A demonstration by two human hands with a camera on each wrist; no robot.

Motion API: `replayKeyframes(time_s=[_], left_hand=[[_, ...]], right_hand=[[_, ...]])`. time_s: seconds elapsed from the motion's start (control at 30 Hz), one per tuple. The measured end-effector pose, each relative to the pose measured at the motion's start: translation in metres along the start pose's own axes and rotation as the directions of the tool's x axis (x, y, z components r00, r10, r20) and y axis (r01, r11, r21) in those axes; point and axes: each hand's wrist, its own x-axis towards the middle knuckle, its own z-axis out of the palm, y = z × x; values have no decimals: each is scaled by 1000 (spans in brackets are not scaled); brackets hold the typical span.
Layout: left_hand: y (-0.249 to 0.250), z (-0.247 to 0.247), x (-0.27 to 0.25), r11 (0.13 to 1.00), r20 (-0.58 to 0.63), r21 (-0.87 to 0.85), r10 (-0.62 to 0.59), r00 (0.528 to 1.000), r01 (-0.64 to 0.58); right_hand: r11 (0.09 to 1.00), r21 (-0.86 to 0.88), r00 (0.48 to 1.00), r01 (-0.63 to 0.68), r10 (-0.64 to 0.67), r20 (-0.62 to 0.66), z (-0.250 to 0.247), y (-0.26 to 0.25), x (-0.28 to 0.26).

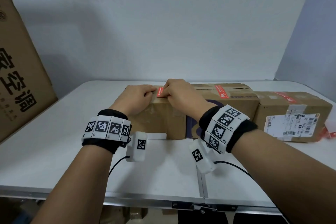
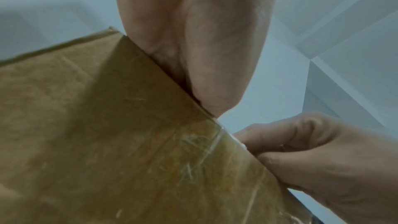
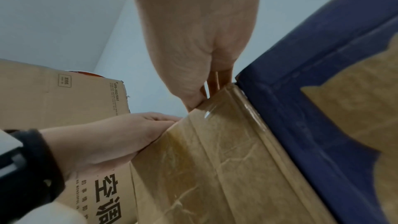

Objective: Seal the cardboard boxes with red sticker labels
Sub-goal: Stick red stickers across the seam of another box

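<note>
A brown cardboard box (image 1: 163, 120) wrapped in clear tape stands mid-table. A red sticker label (image 1: 160, 92) lies across its top near the front edge. My left hand (image 1: 140, 94) rests on the box top, bent fingertips touching the sticker's left edge. My right hand (image 1: 180, 92) pinches the sticker's right side at the box's front edge. In the left wrist view the left hand's (image 2: 193, 40) heel leans on the box (image 2: 107, 142) edge, and the right hand (image 2: 323, 151) curls at the edge. The right wrist view shows the right hand (image 3: 193, 40), the left hand (image 3: 107, 139) and the box (image 3: 215, 159).
A second box (image 1: 236, 103) with a red sticker (image 1: 221, 92) adjoins on the right. A third box (image 1: 294, 114), with a shipping label (image 1: 291, 125), stands further right. A large printed carton (image 1: 21, 78) leans at the left. A white strip (image 1: 157, 135) lies on the white table (image 1: 163, 169).
</note>
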Motion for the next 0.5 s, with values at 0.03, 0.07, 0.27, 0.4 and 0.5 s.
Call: replayKeyframes(time_s=[0.03, 0.07, 0.27, 0.4, 0.5], left_hand=[[0, 0, 0, 1000, 0, -2, -5, 1000, 5], [0, 0, 0, 1000, -1, -3, -7, 1000, 7], [3, 5, -3, 1000, -11, -21, 0, 1000, 0], [-2, 2, -2, 999, 2, -33, 37, 999, -37], [-5, -2, -4, 996, 30, -54, 79, 996, -77]], right_hand=[[1000, 0, 1000, 3, -3, -2, 0, -1, -2], [1000, 1, 1000, 8, -8, -5, 1, -1, -4], [999, -13, 999, 45, -45, -18, -2, 0, -21], [998, 32, 997, 51, -50, -56, -2, 0, -22], [997, 69, 996, 23, -16, -87, 1, -2, -22]])
